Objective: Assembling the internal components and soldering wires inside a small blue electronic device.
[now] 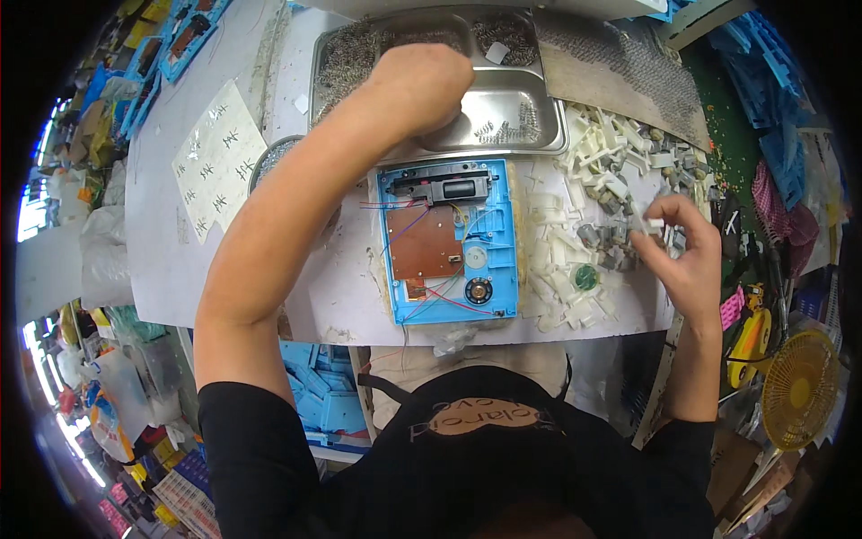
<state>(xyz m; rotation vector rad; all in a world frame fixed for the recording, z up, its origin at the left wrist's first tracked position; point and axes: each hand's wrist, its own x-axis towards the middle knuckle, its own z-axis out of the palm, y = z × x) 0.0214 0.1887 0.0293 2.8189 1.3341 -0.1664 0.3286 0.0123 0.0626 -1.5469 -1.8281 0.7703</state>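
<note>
Two fingertips of the right hand [687, 247], at the right of the frame, pinch a small white plastic part [653, 225], a short blocky piece held just above a loose heap of similar white plastic parts [597, 193] mixed with small grey metal bits. The other fingers curl loosely behind the pinch.

Left of that heap, in the middle of the frame, lies an open blue plastic casing [503, 242], rectangular and shallow. Inside it sit a flat brown circuit board [425, 242], a black moulded block [449, 189] along the top edge, a small round black speaker [479, 290] near the lower corner, and thin red and blue wires trailing over its lower rim.

Above the casing, the left hand [422, 85] is closed into a loose fist, knuckles up, reaching into a shiny stainless steel tray [530, 126] with rounded compartments. Whether it holds anything cannot be told, since the fingers are tucked out of sight. Small coiled metal springs [498, 130] lie scattered in the tray's lower compartment, and denser tangles fill the upper ones.

All of this rests on a pale grey worktable [162, 242], where a white sheet with dark handwritten marks [218, 160] lies at upper left.
</note>
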